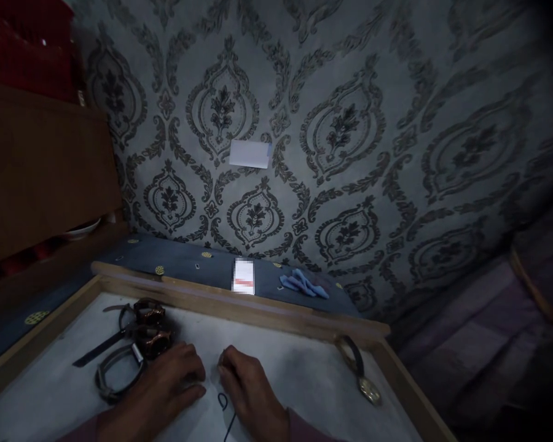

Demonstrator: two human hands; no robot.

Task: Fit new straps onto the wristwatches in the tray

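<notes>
Lying on the floor of the tray (258,309), nearer its front than its far rim, a thin dark cord (230,426) shows beside the right hand (251,387), clearly the nearer of the two. From that hand's fingertips it lies toward the tray's near side; from the left hand (177,374) it lies toward the tray's right side, across a bare strip. Its long axis runs mostly front to back in the tray: a small loop sits toward the far rim, while the tail points toward the tray's near side, slanting a little left. Whether the cord reaches the right fingertips is hidden. Those fingers press close to the thumb in a pinch, but I cannot tell what they grip. The left hand is half curled, a narrow gap between thumb and fingers, nothing visible within, just beside the heap of straps (102,348) on the tray's left.
</notes>
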